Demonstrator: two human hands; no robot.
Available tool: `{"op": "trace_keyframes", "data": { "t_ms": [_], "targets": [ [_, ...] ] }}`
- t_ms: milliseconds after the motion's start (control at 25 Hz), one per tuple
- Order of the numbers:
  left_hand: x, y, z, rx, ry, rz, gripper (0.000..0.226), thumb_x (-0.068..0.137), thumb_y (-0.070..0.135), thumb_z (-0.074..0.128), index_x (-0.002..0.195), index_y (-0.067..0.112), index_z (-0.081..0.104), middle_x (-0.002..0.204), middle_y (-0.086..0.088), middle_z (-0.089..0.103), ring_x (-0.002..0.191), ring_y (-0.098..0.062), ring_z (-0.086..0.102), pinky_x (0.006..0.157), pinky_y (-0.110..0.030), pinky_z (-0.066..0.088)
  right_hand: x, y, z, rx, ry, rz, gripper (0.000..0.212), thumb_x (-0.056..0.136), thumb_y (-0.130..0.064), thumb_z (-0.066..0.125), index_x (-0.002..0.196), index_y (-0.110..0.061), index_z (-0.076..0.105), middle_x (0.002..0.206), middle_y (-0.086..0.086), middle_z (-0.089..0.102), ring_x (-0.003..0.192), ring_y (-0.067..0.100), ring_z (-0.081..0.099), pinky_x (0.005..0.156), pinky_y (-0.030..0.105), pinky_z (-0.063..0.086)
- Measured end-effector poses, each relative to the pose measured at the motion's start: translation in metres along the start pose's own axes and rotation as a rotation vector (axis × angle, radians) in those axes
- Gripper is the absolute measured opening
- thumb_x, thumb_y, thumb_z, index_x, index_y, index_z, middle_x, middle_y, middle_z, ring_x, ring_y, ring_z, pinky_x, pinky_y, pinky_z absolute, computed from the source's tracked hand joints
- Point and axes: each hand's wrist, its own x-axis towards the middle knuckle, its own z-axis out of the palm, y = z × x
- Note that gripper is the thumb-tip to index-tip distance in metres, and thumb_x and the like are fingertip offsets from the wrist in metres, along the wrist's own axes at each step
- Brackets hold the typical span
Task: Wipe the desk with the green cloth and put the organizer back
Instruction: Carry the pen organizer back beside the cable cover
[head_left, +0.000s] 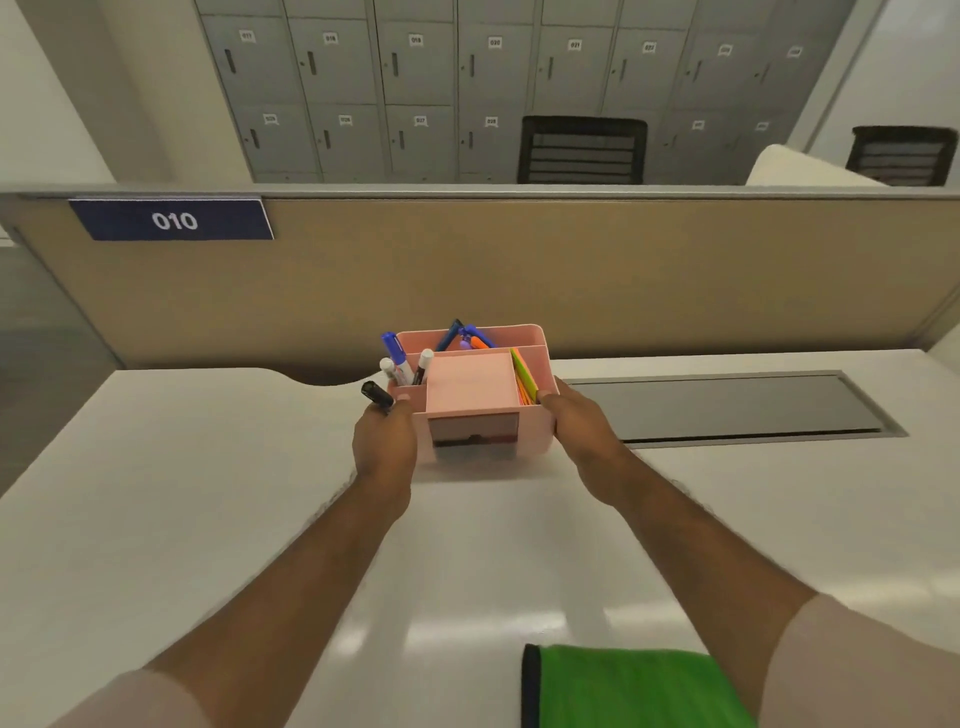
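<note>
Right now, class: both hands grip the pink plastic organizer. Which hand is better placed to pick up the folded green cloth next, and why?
Probably the right hand. The folded green cloth lies on the white desk directly beneath the right forearm, while the left hand is also pinching a black marker against the pink plastic organizer.

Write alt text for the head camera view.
Two hands, left hand and right hand, grip the sides of a pink organizer full of markers on a white desk. A green cloth lies at the near edge.
</note>
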Motion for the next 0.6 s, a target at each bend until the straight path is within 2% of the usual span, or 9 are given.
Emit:
{"op": "trace_keyframes", "data": {
  "t_ms": [80,160,240,320,400,520,600],
  "targets": [
    [-0.001,-0.001,0.016,0.027,-0.008,0.018,0.039,0.097,0.041,0.047,0.125,0.016,0.054,0.115,-0.002,0.061,0.098,-0.022,0.052,0.084,-0.035,0.044,0.006,0.006,-0.013,0.0,0.007,0.022,0.034,0.1,-0.033,0.037,0.127,-0.027,0.057,0.115,-0.001,0.065,0.106,0.016,0.055,0.084,0.032,0.047],
    [0.001,-0.003,0.027,0.052,-0.021,0.036,0.038,0.097,0.042,0.046,0.124,0.017,0.055,0.117,-0.003,0.063,0.099,-0.023,0.054,0.085,-0.036,0.046,0.012,0.015,-0.023,0.013,0.02,0.047,0.029,0.1,-0.036,0.039,0.122,-0.03,0.057,0.119,0.001,0.064,0.114,0.021,0.055,0.098,0.042,0.047],
    [0.003,-0.006,0.034,0.076,-0.034,0.04,0.038,0.097,0.043,0.045,0.124,0.018,0.055,0.119,-0.004,0.063,0.101,-0.023,0.055,0.087,-0.038,0.048,0.018,0.023,-0.029,0.03,0.016,0.064,0.021,0.1,-0.036,0.04,0.113,-0.037,0.056,0.12,0.002,0.064,0.117,0.024,0.055,0.103,0.049,0.045],
    [0.003,-0.01,0.037,0.093,-0.043,0.045,0.039,0.097,0.044,0.044,0.125,0.019,0.054,0.12,-0.003,0.063,0.101,-0.023,0.055,0.086,-0.037,0.047,0.023,0.027,-0.031,0.026,-0.007,0.067,0.018,0.099,-0.038,0.04,0.104,-0.042,0.057,0.116,-0.002,0.066,0.114,0.022,0.057,0.1,0.047,0.048],
    [0.004,-0.013,0.038,0.103,-0.056,0.066,0.041,0.097,0.045,0.042,0.127,0.019,0.053,0.123,-0.003,0.062,0.105,-0.024,0.055,0.09,-0.039,0.048,0.025,0.026,-0.033,0.024,-0.028,0.064,0.018,0.099,-0.041,0.04,0.099,-0.046,0.057,0.109,-0.007,0.066,0.11,0.018,0.058,0.09,0.04,0.052],
    [0.005,-0.012,0.039,0.137,-0.091,0.072,0.042,0.099,0.045,0.038,0.13,0.02,0.049,0.125,-0.002,0.06,0.103,-0.021,0.052,0.085,-0.036,0.046,0.029,0.023,-0.035,0.027,-0.034,0.067,0.019,0.1,-0.041,0.038,0.109,-0.041,0.055,0.105,-0.008,0.067,0.102,0.014,0.06,0.072,0.029,0.051],
    [0.005,-0.01,0.04,0.152,-0.111,0.068,0.043,0.099,0.045,0.036,0.132,0.019,0.048,0.125,-0.001,0.058,0.101,-0.02,0.05,0.08,-0.034,0.044,0.031,0.022,-0.035,0.018,-0.043,0.062,0.025,0.1,-0.041,0.037,0.117,-0.036,0.055,0.109,-0.003,0.067,0.104,0.017,0.059,0.078,0.034,0.052]
  ]
}}
